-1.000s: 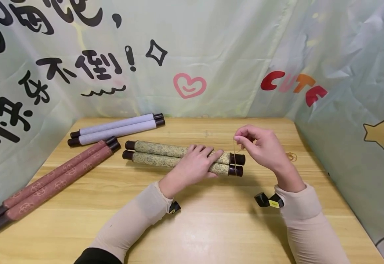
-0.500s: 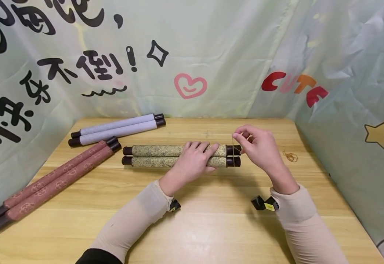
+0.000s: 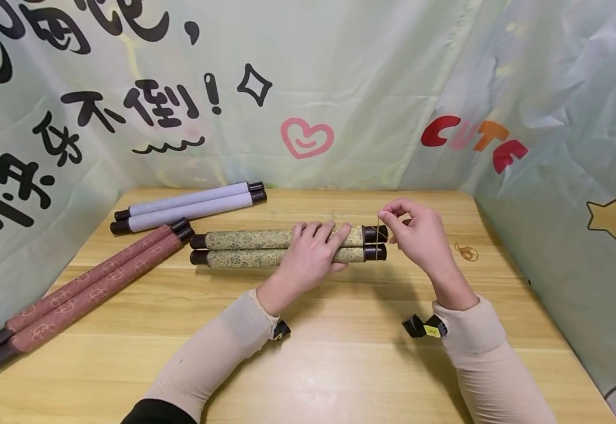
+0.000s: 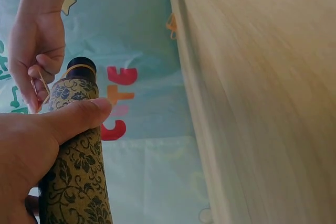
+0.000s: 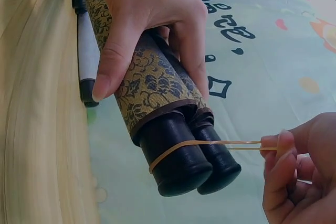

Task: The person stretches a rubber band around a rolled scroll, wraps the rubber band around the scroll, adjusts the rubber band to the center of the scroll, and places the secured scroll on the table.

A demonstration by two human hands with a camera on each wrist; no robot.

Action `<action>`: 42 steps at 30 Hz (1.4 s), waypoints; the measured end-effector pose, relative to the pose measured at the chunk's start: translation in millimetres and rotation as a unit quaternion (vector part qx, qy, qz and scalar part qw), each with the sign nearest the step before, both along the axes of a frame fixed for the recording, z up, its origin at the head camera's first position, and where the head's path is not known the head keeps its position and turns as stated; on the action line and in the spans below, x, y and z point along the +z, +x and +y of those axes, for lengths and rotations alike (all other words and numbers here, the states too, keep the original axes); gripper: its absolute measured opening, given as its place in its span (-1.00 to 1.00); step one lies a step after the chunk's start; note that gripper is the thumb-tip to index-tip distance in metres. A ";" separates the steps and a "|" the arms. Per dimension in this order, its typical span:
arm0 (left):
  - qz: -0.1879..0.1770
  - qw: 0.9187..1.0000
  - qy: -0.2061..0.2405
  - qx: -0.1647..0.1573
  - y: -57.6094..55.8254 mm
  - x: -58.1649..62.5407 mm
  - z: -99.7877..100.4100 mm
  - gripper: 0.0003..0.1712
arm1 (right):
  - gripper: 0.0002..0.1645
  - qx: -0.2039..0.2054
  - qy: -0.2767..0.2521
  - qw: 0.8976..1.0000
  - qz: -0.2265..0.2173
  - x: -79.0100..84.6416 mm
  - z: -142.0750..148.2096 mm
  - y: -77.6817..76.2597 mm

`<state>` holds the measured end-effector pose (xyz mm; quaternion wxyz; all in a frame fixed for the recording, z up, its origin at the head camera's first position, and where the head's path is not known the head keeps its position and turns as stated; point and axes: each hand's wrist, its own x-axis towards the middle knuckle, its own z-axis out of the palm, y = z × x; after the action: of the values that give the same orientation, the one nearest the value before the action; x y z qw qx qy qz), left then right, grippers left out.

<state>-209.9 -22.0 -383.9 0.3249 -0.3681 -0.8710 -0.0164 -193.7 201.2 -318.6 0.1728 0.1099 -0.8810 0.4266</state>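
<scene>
My left hand (image 3: 308, 256) grips a rolled scroll (image 3: 249, 239), its two rolls side by side, covered in yellow cloth with a dark floral pattern. In the left wrist view the thumb lies across the top of one roll. Dark knobs (image 5: 178, 156) cap the scroll's ends. A tan rubber band (image 5: 210, 142) loops around the knobs at the right end and is stretched away from them. My right hand (image 3: 414, 232) pinches the far part of this band between thumb and fingers, just off the scroll's right end.
On the wooden table (image 3: 308, 365) lie a lavender scroll (image 3: 191, 209) at back left and a red-brown patterned scroll (image 3: 96, 288) at left. Loose rubber bands (image 3: 467, 252) lie right of my right hand. Printed cloth walls (image 3: 371, 88) stand around the back and sides.
The scroll's right end has swung away from me, so it now lies nearly level across the view. My right hand keeps pinching the stretched band, with only a small shift.
</scene>
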 end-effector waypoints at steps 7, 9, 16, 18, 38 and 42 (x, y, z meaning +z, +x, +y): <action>0.009 1.000 0.002 -0.002 0.1 -0.1 -0.8 -0.07 | -0.75 -0.001 -0.021 0.999 -0.034 -0.1 2.6 -1.5; 0.015 1.000 0.003 -0.002 0.2 -0.3 -0.6 -0.08 | -0.75 -0.007 -0.024 0.999 -0.044 -0.2 3.2 -2.0; 0.051 0.999 0.019 -0.004 0.4 0.0 0.1 -0.10 | -0.71 -0.008 -0.060 0.995 -0.079 0.9 2.7 -2.3; 0.067 0.997 0.032 -0.003 0.0 -0.1 0.4 -0.10 | -0.72 -0.002 -0.085 0.992 -0.090 1.1 2.1 -3.1; 0.161 0.970 0.177 -0.044 -8.4 12.7 -6.9 -0.06 | -0.85 0.171 -0.504 0.827 -0.180 5.5 -6.3 2.4; 0.141 0.968 0.202 -0.044 -9.6 14.4 -8.2 -0.07 | -0.86 0.197 -0.549 0.789 -0.196 4.9 -9.6 3.7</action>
<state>-219.5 -30.2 -369.4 0.5108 -0.3311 -0.7782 -0.1542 -190.0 191.5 -313.6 -0.0597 0.0815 -0.4728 0.8754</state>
